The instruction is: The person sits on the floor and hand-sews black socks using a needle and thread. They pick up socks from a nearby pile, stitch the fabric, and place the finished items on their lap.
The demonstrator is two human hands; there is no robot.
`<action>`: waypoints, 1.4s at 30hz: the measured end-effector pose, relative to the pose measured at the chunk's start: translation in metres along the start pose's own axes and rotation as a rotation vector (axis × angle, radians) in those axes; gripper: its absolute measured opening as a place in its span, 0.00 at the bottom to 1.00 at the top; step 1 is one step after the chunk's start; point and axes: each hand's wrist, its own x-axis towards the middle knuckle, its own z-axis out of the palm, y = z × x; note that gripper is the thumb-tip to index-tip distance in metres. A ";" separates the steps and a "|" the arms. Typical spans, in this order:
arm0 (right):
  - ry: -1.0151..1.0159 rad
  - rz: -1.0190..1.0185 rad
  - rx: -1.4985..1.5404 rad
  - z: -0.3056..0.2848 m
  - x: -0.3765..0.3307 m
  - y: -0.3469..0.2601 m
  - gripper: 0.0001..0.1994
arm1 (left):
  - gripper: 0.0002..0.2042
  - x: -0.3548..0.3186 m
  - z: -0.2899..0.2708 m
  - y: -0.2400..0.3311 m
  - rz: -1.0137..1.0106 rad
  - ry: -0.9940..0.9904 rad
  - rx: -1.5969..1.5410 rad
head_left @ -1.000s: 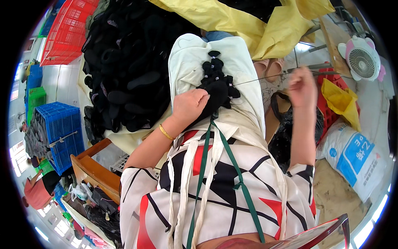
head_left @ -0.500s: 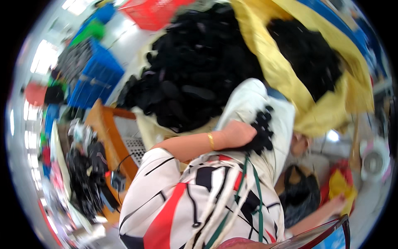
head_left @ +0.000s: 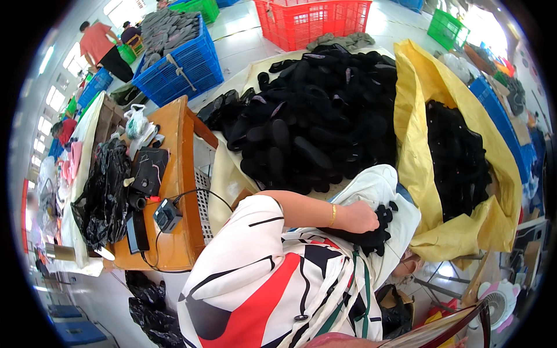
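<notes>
My right hand has dropped out of view; my left hand (head_left: pixel 361 217) is still gripping black pieces (head_left: pixel 377 232) below the black heap (head_left: pixel 325 122).

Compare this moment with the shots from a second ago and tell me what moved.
The view has swung to the person's left, bringing the wooden bench and blue crate into sight. The right hand, raised beside the lap a second ago, is now out of view. The left hand stays pressed on the small black pieces on the white cloth over the lap. The big black pile is unchanged.
</notes>
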 end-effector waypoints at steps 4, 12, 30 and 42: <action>-0.003 0.002 0.039 -0.003 0.015 0.001 0.20 | 0.07 0.008 0.014 -0.002 0.058 -0.093 0.116; 0.326 0.134 0.064 -0.099 0.076 0.127 0.21 | 0.07 0.006 0.017 0.008 0.197 0.003 0.215; -0.276 -0.619 0.255 -0.016 -0.004 -0.170 0.08 | 0.09 0.018 0.037 -0.030 -0.432 -0.060 -0.640; -0.437 -0.741 -0.084 0.034 -0.031 -0.250 0.15 | 0.12 0.016 0.040 -0.036 -0.684 -0.161 -0.858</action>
